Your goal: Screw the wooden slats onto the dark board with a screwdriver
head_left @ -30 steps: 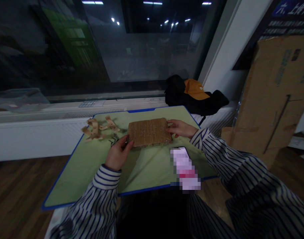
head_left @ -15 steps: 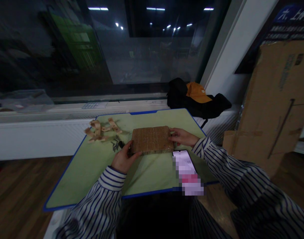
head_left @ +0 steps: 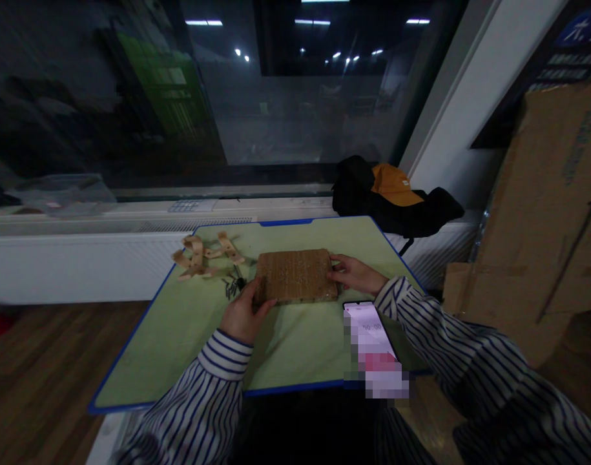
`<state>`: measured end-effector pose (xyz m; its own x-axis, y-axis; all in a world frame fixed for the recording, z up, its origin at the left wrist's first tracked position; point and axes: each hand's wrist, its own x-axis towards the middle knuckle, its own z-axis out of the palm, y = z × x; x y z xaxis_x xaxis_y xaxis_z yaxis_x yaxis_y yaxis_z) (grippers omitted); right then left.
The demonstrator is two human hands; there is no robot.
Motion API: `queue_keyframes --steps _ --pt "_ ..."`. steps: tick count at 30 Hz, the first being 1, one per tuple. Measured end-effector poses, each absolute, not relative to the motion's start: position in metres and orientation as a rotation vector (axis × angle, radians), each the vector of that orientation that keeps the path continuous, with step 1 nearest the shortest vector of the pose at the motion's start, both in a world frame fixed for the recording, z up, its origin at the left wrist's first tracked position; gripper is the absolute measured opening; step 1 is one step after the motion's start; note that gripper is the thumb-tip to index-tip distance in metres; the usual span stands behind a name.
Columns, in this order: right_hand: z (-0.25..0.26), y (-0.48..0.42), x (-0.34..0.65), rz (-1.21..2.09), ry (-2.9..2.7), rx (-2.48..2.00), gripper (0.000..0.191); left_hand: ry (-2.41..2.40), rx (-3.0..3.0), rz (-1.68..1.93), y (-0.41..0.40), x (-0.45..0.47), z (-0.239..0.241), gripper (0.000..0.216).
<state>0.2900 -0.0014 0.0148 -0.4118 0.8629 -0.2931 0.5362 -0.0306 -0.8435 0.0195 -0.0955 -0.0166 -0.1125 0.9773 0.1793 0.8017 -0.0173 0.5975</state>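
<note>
A brown rectangular block, like a board or pad of corrugated cardboard with a rough speckled top, lies flat on the green table top. My left hand grips its near left corner, thumb along the front edge. At the right edge, my right hand holds the block with thumb and fingers. Beside my left hand lie several small dark metal screws and a dark-tipped tool, partly hidden. Curved pale wooden pieces with holes sit at the back left.
A lit phone, partly blurred out, lies at the table's front right. Behind the table are a radiator, a window sill and a black bag with an orange cap. A large cardboard sheet leans at the right.
The camera view has shifted slightly, so everything appears a little further right and lower. Both hands stay on the block, and it has not visibly moved on the table.
</note>
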Motion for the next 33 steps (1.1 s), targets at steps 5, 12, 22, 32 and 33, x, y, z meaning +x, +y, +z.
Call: queue_keyframes --steps 5,12,22,32,33 --pt "0.012 0.001 0.289 1.406 -1.952 -1.457 0.034 1.975 1.937 0.859 -0.095 0.021 -0.016 0.051" --pt "0.018 0.002 0.298 1.305 -2.041 -1.467 0.033 1.982 1.997 0.899 -0.098 0.017 -0.015 0.045" --pt "0.041 0.023 0.298 0.852 -2.129 -1.432 0.032 2.092 1.920 1.058 -0.102 -0.006 0.005 0.044" --pt "0.070 0.023 0.260 0.638 -2.400 -1.297 0.029 2.220 1.847 1.094 -0.086 -0.039 0.011 0.033" --pt "0.071 0.023 0.255 0.624 -2.427 -1.283 0.029 2.220 1.845 1.099 -0.084 -0.040 0.010 0.032"
